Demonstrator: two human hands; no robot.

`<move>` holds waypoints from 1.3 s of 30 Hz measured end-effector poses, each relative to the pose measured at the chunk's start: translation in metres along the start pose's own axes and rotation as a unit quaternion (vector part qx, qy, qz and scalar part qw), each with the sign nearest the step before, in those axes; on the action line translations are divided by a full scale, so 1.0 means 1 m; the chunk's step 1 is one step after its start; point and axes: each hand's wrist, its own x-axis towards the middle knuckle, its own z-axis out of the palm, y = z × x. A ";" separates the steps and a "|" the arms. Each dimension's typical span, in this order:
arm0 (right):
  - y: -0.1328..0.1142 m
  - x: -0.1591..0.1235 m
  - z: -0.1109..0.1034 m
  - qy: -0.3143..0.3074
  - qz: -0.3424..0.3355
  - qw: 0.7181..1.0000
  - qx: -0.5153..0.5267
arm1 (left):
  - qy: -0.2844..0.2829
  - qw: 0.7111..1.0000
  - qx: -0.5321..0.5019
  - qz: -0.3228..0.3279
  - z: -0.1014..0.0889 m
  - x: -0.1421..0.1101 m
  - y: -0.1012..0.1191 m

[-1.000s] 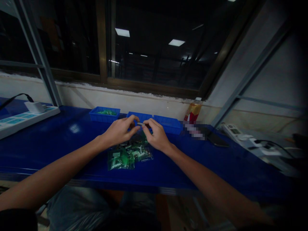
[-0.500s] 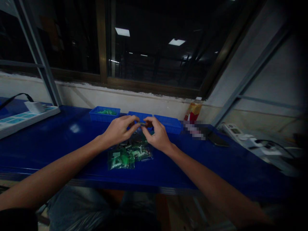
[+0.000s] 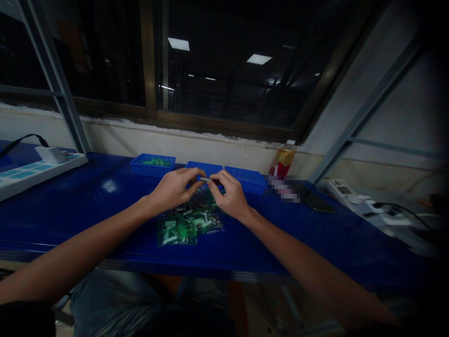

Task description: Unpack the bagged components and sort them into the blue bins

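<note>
A small grey piece point(image 3: 206, 179) is pinched by the left hand point(image 3: 174, 188) at one end and by the right hand point(image 3: 229, 194) at the other, between thumb and fingers. It is held up over the blue surface point(image 3: 105, 220), between the two hands. What the piece is cannot be told. Under the hands, a pile of clear bags with green and white bits point(image 3: 184, 228) is spread on the surface. Behind the hands, two blue bins point(image 3: 244, 179) are set side by side, partly hidden by the fingers. To the left of them, a blue tray point(image 3: 153, 165) is filled with small green bits. On the right, a bottle with a red and gold look point(image 3: 282, 162) is seen by the wall, and a dark phone point(image 3: 318, 203) is laid flat near it. On the far left, a white plug point(image 3: 51, 154) is pushed into a long power strip point(image 3: 35, 175).
</note>
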 end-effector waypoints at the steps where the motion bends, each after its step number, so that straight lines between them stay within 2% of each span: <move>1: 0.000 0.000 0.000 0.000 0.005 1.000 0.001 | 0.002 1.000 0.000 -0.001 0.000 0.000 0.000; 6: -0.001 -0.001 0.000 0.007 0.015 1.000 0.001 | 0.003 1.000 0.005 -0.008 0.000 0.000 -0.001; 10: 0.002 0.000 0.001 0.001 0.008 1.000 -0.001 | -0.026 0.999 0.028 -0.027 0.000 0.000 -0.002; 13: 0.015 0.001 0.003 0.000 0.023 0.999 -0.029 | -0.079 0.993 0.071 -0.058 0.001 0.000 -0.007; 19: 0.066 -0.003 0.003 0.026 0.091 0.984 -0.152 | -0.245 0.953 0.149 -0.101 -0.001 -0.005 -0.017; 22: 0.082 -0.005 0.001 0.019 0.112 0.973 -0.203 | -0.272 0.944 0.151 -0.107 0.000 -0.005 -0.019; 27: 0.085 -0.006 0.002 0.001 0.127 0.965 -0.230 | -0.244 0.951 0.151 -0.116 0.002 -0.004 -0.019; 35: 0.090 -0.007 0.003 0.018 0.106 0.972 -0.211 | -0.068 0.989 0.109 -0.074 0.001 0.000 -0.017; 39: 0.074 -0.003 0.002 0.027 0.108 0.979 -0.170 | -0.009 0.996 0.075 -0.055 0.002 0.001 -0.014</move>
